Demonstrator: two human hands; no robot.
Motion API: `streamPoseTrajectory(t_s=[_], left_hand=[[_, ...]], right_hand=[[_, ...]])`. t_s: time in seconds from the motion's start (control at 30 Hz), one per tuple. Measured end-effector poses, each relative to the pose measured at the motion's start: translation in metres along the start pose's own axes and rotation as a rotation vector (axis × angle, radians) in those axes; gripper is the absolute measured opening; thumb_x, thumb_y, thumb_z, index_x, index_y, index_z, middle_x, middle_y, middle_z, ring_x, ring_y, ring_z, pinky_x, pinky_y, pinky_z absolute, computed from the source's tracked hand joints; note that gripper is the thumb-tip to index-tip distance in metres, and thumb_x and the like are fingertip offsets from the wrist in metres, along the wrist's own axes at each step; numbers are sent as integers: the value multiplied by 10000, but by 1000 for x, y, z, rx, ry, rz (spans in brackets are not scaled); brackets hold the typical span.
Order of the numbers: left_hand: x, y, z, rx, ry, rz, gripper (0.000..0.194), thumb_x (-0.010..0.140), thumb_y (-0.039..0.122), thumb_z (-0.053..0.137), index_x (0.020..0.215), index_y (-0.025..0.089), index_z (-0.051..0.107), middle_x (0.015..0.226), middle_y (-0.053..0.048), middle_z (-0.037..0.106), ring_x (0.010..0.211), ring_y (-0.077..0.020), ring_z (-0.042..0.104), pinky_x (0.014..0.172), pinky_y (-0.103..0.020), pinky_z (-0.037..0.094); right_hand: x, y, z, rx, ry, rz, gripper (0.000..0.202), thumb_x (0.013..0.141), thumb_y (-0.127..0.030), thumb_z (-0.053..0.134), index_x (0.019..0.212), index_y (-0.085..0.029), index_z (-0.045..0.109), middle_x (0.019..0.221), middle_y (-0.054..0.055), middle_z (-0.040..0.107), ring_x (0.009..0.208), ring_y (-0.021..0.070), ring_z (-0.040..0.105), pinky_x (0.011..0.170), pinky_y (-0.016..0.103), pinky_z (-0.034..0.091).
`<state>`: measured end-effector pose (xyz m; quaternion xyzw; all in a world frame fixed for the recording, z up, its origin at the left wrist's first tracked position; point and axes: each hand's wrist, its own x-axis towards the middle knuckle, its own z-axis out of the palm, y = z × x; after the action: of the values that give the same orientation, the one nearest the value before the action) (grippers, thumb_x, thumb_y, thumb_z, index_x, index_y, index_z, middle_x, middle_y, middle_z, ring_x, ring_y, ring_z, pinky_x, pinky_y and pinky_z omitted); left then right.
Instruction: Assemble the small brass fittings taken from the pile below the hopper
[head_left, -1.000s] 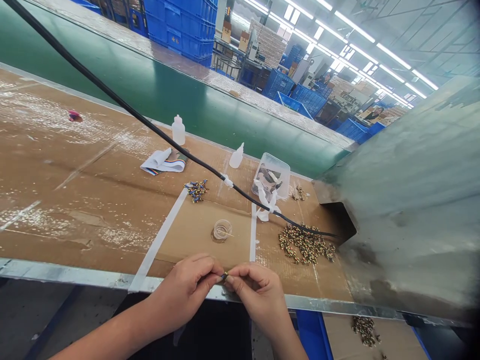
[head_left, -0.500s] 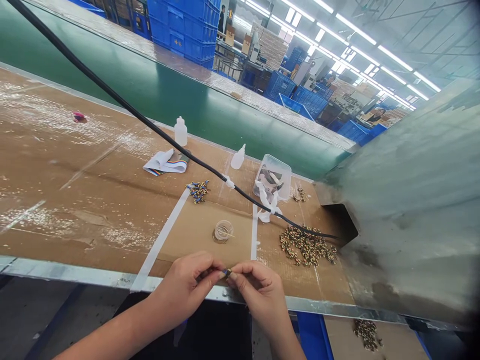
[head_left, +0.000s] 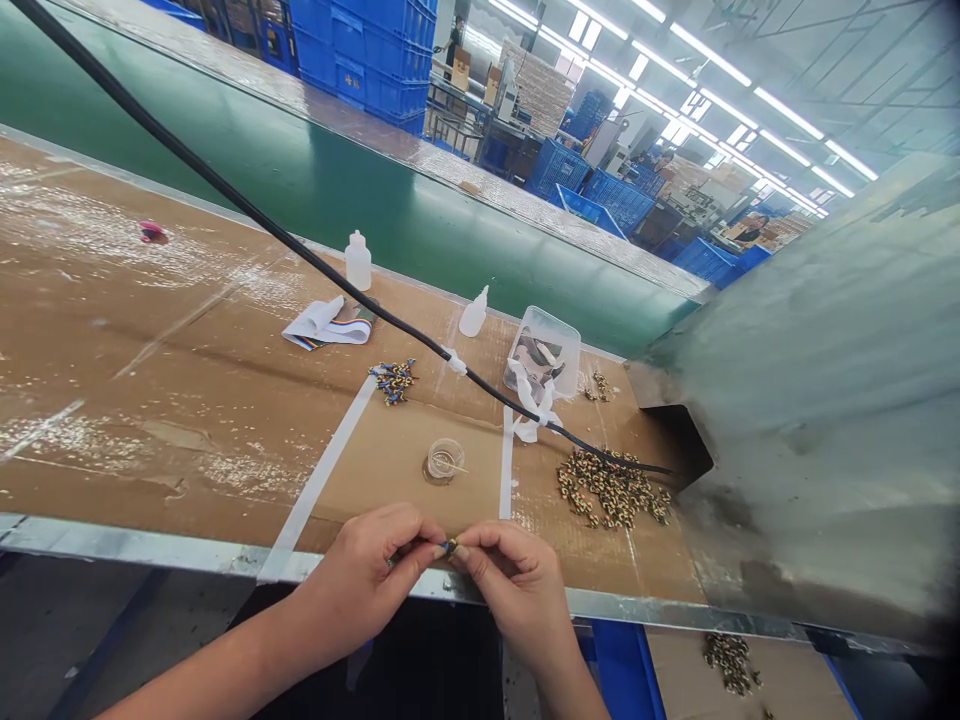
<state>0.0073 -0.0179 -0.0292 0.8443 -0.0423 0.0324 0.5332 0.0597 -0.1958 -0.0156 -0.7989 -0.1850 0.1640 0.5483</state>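
Note:
Between my two hands, over the front edge of the bench, is a small blue and yellow-black piece (head_left: 449,546), mostly covered by fingertips. My left hand (head_left: 386,560) pinches its blue end between thumb and forefinger. From the other side, my right hand (head_left: 514,575) grips it the same way. Just beyond my hands stands a small clear cup (head_left: 445,459) with a thin stick resting in it. A small pile of blue and yellow pieces (head_left: 393,381) lies past the cup to the left. To the right is a larger heap of yellow-black pieces (head_left: 611,490).
A black cable (head_left: 330,270) hangs diagonally across the bench. Two white squeeze bottles (head_left: 358,262), a folded striped cloth (head_left: 330,322) and a clear plastic box (head_left: 544,350) stand toward the green conveyor belt (head_left: 360,190). A metal housing (head_left: 810,400) bounds the right side.
The view has shifted very slightly. Both hands stay together at the bench edge, still pinching the small piece, with only a slight movement of the fingers.

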Motion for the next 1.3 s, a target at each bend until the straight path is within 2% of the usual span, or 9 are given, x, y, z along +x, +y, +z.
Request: streamPoseTrajectory(t_s=[1.3], left_hand=[[-1, 2, -1, 11, -27, 6, 161, 887, 213, 456, 815, 200, 599, 754, 6, 633, 719, -121, 587, 664, -226, 431]], right_hand=[[1, 4, -1, 29, -22, 46, 134, 797, -290, 635, 759, -184, 707, 706, 27, 659, 669, 147, 577, 617, 250, 435]])
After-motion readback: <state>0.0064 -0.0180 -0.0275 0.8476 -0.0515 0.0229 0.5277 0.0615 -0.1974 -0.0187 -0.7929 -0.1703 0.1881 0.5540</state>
